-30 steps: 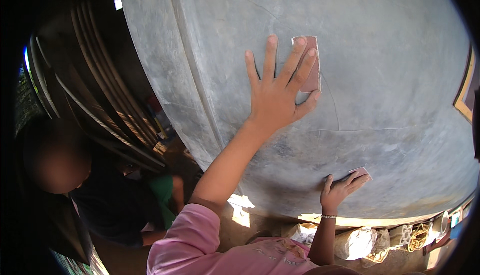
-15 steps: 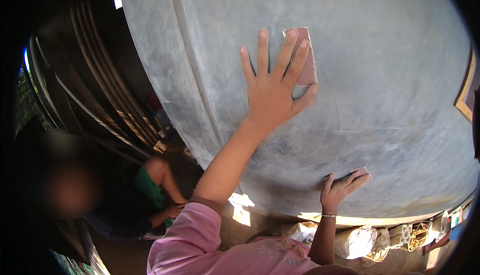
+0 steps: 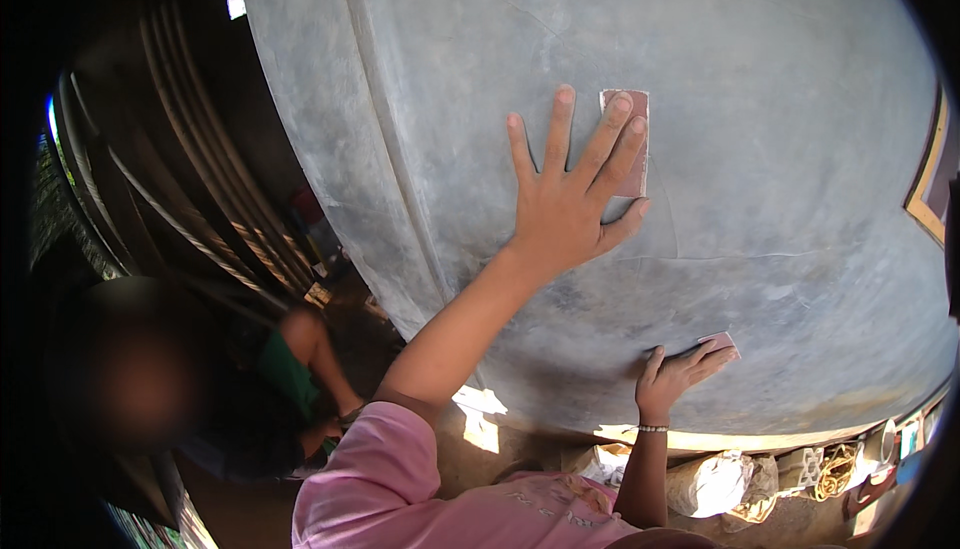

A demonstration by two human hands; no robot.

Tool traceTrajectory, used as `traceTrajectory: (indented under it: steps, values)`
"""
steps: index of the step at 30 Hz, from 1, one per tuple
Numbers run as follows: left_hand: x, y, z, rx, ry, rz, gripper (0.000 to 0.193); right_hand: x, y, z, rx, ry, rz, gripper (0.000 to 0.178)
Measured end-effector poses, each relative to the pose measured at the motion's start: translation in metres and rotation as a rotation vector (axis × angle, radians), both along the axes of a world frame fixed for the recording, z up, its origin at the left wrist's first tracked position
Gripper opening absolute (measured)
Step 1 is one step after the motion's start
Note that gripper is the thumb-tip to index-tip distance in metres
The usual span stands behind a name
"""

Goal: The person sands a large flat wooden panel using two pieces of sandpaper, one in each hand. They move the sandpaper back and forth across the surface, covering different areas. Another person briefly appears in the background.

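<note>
Co-worker (image 3: 308,337): at eight o'clock, we see green shorts (image 3: 283,374).
Left hand (image 3: 572,217): spread wide, two fingertips over reddish-brown sandpaper (image 3: 638,167) at two o'clock on the grey wall (image 3: 770,149).
Right hand (image 3: 670,381): at four o'clock, fingers together, thumb apart, partly covering another sandpaper piece (image 3: 722,340) against that wall.

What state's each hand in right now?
Left hand: open, laid on reddish sheet against grey surface.
Right hand: open, laid on another reddish sheet.
</note>
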State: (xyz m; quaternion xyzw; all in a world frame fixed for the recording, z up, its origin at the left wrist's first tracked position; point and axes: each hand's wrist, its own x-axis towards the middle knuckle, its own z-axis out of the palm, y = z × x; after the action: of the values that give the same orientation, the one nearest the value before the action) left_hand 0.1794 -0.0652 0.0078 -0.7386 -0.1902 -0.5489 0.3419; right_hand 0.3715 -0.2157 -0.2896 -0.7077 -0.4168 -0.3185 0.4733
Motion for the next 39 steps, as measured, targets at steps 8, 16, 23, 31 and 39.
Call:
traceTrajectory:
  steps: [8, 16, 23, 31, 39]
  values:
    - [-0.02, 0.048, 0.047, -0.006, -0.295, 0.064, 0.087, 0.0, -0.003, 0.002, -0.002, -0.016, -0.002, 0.091]
    - [-0.014, 0.021, -0.009, 0.026, -0.034, 0.006, 0.087, -0.003, 0.002, -0.002, 0.014, 0.029, 0.01, 0.093]
    - [-0.028, 0.039, 0.062, 0.004, -0.3, -0.021, 0.087, -0.005, 0.002, 0.001, 0.0, 0.008, -0.008, 0.091]
    - [-0.008, 0.02, 0.013, 0.001, -0.136, 0.01, 0.087, -0.006, 0.002, 0.001, 0.026, 0.028, 0.008, 0.089]
    - [-0.011, 0.023, 0.004, -0.001, -0.126, 0.012, 0.086, -0.019, 0.005, 0.015, 0.115, 0.217, 0.075, 0.094]
